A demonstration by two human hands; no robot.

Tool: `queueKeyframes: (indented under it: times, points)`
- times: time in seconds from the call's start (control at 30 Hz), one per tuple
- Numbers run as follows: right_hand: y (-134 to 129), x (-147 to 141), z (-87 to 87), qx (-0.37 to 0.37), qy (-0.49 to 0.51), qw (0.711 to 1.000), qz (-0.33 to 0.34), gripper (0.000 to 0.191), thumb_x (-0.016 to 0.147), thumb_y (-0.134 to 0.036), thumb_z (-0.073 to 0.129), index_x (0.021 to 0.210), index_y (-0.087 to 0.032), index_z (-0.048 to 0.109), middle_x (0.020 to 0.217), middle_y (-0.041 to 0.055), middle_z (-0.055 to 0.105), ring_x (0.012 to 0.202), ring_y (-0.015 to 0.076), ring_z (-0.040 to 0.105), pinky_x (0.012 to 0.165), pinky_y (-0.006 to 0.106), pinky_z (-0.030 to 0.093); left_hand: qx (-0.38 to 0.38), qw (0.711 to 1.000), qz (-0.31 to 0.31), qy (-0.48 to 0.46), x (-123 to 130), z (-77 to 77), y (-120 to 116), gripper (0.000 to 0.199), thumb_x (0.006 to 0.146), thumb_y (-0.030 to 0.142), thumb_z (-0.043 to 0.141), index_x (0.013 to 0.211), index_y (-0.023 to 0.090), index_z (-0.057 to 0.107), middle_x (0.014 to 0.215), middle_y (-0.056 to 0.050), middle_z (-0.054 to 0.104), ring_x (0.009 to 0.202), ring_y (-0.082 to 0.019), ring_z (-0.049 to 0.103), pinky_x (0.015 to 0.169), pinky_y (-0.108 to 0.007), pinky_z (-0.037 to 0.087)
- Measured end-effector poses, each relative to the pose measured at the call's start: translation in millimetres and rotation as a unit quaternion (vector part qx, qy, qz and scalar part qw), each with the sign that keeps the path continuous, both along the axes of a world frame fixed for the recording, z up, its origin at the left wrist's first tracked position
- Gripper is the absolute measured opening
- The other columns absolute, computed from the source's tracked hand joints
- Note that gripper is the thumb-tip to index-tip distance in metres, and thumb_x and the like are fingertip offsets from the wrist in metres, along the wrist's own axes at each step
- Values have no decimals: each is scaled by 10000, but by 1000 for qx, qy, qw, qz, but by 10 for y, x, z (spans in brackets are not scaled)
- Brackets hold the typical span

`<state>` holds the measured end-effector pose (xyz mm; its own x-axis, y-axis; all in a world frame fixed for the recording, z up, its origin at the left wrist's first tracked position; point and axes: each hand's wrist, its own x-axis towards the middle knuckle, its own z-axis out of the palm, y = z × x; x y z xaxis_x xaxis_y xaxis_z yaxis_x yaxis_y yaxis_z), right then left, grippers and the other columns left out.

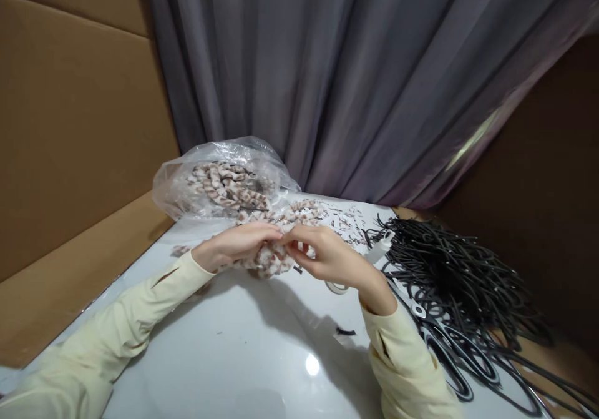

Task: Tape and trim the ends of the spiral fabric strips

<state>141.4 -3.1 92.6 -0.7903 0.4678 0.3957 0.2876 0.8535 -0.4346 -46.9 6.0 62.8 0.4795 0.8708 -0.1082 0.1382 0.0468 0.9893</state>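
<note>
My left hand (241, 244) reaches in over a bunch of fluffy brown-and-white fabric (269, 261), its fingers pressed together. Meeting its fingertips, my right hand (330, 253) is closed in a pinch, thumb against forefinger. Whatever lies between the fingertips is too small to make out. The fluffy fabric hangs just below both hands and seems gathered in the left one, though the left thumb is hidden. More fluffy strips (304, 210) lie right behind the hands on the white table (262, 356).
A clear plastic bag (173, 185) of fluffy twisted strips stands behind. Dark scraps (349, 216) are scattered at the table's back. To the right are a large heap of black cords (458, 275), scissors with black-and-grey handles (444, 359) and a white-handled tool (380, 248). Cardboard (79, 125) walls the left.
</note>
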Motion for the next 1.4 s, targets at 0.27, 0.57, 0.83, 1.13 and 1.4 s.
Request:
queueKeyframes:
  times: [0.27, 0.57, 0.83, 1.13, 1.4]
  points:
    - [98, 33, -60, -10, 31, 999, -36, 204, 847, -59, 438, 965, -160, 570, 862, 45, 620, 774, 140, 556, 689, 244, 418, -27, 999, 21, 28, 15, 42, -25, 178, 725, 289, 515, 720, 139, 610, 721, 3, 578, 693, -121, 487, 629, -228, 381]
    - [201, 37, -136, -51, 68, 995, -60, 76, 830, -219, 585, 871, -173, 541, 833, 23, 511, 750, 128, 502, 624, 218, 412, -11, 998, 26, 63, 25, 76, -44, 187, 736, 308, 522, 700, 155, 624, 726, 16, 589, 679, -118, 472, 619, -226, 354]
    - [217, -13, -227, -40, 65, 994, -79, 176, 778, -211, 646, 816, -176, 478, 793, 3, 500, 679, 123, 465, 613, 231, 383, 12, 993, -113, 22, 32, 90, -67, 292, 820, 276, 393, 754, 144, 645, 782, -33, 655, 765, -158, 564, 733, -246, 419]
    - [233, -10, -231, -158, 91, 983, -22, 328, 700, -302, 728, 853, -185, 463, 929, 44, 550, 879, 172, 554, 787, 322, 448, 32, 987, -80, 135, -19, 130, -96, 254, 800, 310, 416, 662, 172, 578, 640, 19, 542, 569, -107, 429, 517, -203, 316]
    - [283, 43, -294, -423, 124, 898, 8, 525, 611, -226, 775, 981, -205, 403, 968, 24, 538, 857, 127, 571, 703, 254, 486, -17, 985, -68, 160, -7, 167, -144, 220, 743, 327, 461, 678, 171, 601, 639, 6, 543, 567, -117, 432, 504, -212, 298]
